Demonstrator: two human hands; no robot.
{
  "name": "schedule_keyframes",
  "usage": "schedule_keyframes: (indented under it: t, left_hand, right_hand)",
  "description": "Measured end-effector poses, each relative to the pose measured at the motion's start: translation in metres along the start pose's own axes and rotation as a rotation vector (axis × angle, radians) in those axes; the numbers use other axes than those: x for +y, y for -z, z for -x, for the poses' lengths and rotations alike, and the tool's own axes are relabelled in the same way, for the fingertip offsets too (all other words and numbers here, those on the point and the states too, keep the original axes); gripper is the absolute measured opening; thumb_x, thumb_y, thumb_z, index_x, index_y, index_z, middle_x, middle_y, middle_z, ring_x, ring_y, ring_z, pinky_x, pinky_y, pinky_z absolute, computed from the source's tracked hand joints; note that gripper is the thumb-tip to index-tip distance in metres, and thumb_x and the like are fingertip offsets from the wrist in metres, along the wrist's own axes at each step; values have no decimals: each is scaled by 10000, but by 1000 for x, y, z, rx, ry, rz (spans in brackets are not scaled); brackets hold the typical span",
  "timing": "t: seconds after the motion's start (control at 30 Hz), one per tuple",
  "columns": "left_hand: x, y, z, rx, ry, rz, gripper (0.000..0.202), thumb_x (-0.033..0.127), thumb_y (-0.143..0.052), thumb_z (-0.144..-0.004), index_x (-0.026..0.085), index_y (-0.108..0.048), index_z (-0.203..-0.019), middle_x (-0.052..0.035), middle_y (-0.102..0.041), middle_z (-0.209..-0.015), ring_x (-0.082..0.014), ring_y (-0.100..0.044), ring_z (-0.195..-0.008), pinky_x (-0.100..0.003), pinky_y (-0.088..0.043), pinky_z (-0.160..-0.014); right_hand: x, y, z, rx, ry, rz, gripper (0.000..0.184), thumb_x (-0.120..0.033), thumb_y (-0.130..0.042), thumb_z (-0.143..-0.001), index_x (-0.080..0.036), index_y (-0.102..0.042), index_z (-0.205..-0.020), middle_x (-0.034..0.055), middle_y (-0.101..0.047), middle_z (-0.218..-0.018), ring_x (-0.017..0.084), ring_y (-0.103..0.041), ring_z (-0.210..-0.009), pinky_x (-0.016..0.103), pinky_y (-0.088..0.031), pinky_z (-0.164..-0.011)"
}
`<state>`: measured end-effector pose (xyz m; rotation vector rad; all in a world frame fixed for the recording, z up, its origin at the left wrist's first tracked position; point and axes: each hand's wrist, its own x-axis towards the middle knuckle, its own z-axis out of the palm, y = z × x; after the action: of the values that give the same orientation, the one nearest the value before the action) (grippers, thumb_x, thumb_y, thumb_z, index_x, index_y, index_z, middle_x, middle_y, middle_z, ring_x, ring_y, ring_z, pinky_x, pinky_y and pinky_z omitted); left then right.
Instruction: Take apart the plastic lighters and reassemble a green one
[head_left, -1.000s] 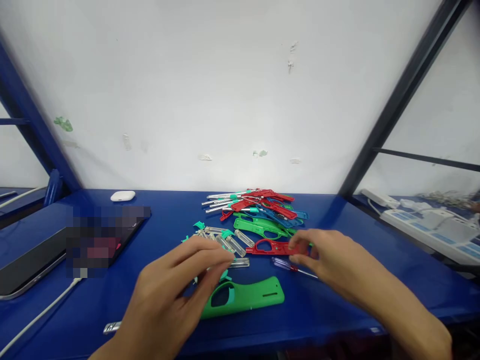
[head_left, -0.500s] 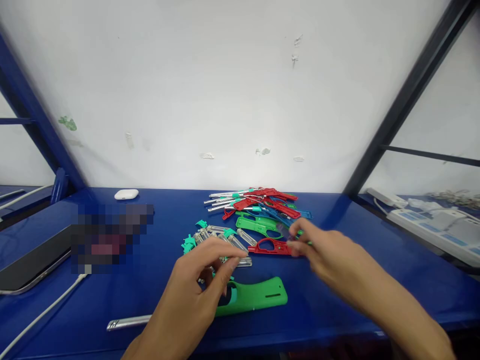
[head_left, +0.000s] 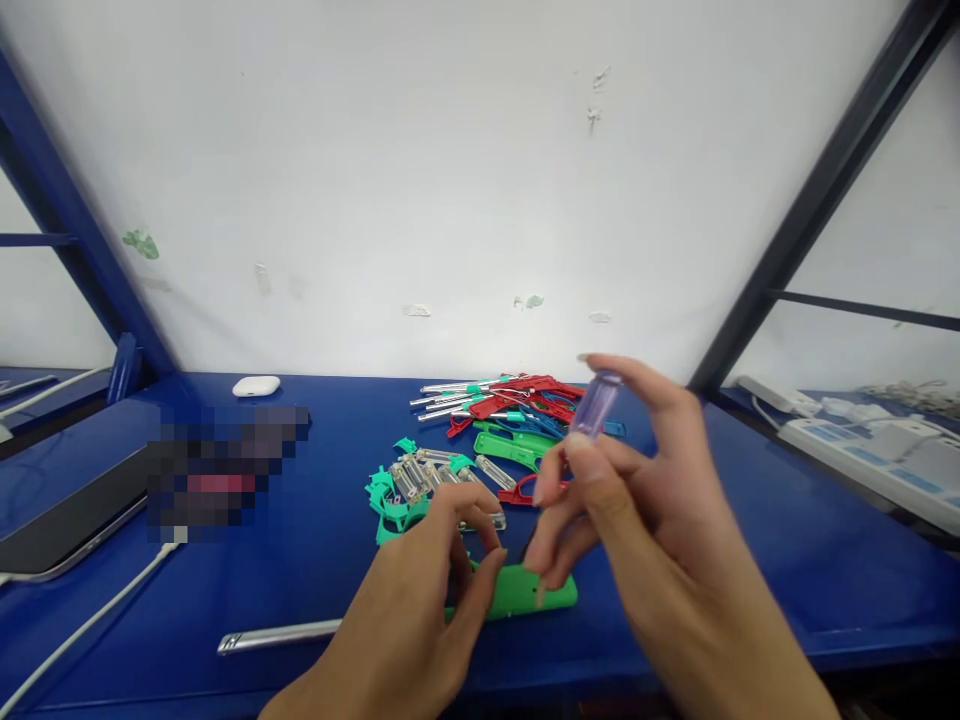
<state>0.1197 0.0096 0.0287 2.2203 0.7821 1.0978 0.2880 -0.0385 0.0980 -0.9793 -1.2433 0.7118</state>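
Note:
My right hand (head_left: pixel 637 500) is raised above the blue table (head_left: pixel 315 560), its thumb and fingers pinched on a small screwdriver with a clear purple handle (head_left: pixel 594 405). My left hand (head_left: pixel 416 600) rests low, fingers curled on the near end of a green plastic handle shell (head_left: pixel 536 590). Just beyond lie several clear screwdriver bits with teal clips (head_left: pixel 420 478). Further back is a heap of red, green and blue handle shells and metal shafts (head_left: pixel 517 415).
A dark tablet (head_left: pixel 82 510) with a white cable (head_left: pixel 82 625) lies at the left. A white earbud case (head_left: pixel 256 386) sits near the wall. A metal shaft (head_left: pixel 277 634) lies at the front edge. White power strips (head_left: pixel 862 445) are on the right bench, behind a dark slanted post (head_left: pixel 810 200).
My right hand picked the purple-handled screwdriver off the table and lifted it up toward me. My left hand slid back onto the green shell.

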Motion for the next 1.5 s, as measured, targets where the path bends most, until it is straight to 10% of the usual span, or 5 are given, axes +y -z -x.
schedule_keyframes:
  t: [0.33,1.1,1.5]
  left_hand:
    - [6,6,1,50,-127,-75,261,147,-536,-1038,340,-452,-1193,139,-544,-659,-72,-557,-441,-136,-387,-425]
    - [9,10,-2,8,-165,-97,328,82,-565,-990,331,-467,-1180,100,-702,-965,-39,-504,-489,-153,-369,-461]
    - [8,12,0,-57,-124,-90,273,97,-553,-1022,339,-474,-1123,134,-519,-727,-67,-474,-516,-172,-351,-496]
  right_hand:
    - [8,-2,2,-6,-24,-18,423,-438,-672,-1068,-425,-521,-1463,-16,-679,-868,181,-732,-578,307,-658,-499]
    - [3,6,-1,-193,-18,78,393,-443,-571,-1122,-402,-390,-1468,-20,-701,-876,199,-784,-677,308,-707,-592]
    - [3,10,-5,-252,26,131,322,-377,-471,-1165,-409,-320,-1448,-53,-713,-882,149,-778,-661,242,-702,-607]
